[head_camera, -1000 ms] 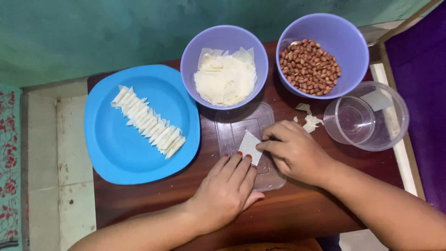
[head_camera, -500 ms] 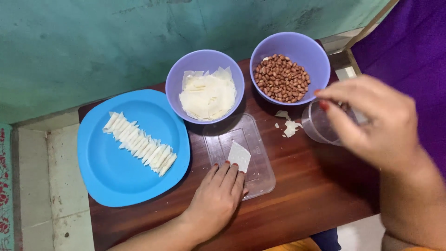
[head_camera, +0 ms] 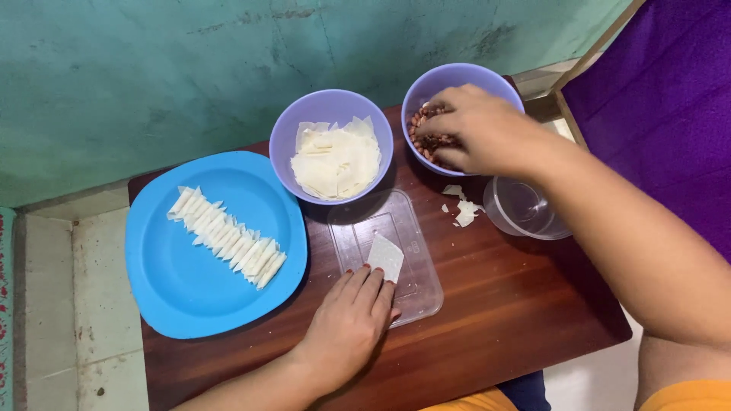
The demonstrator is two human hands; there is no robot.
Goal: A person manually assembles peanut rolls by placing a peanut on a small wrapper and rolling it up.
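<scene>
Right hand (head_camera: 476,129) now reaches into peanut bowl (head_camera: 426,87).

Right hand (head_camera: 480,129) in peanut bowl (head_camera: 426,82); left hand (head_camera: 350,323) pinning wrapper (head_camera: 385,256).

Open wood to the right, crowded to the left and ahead

Right of the left hand (head_camera: 346,326) the bare table (head_camera: 518,304) lies open; the blue plate (head_camera: 175,289) blocks its left, the wrapper bowl (head_camera: 289,129) stands ahead. Below the right hand (head_camera: 476,129), in the peanut bowl (head_camera: 457,74), wrapper scraps (head_camera: 462,209) and a clear container (head_camera: 525,209) crowd the way.
</scene>
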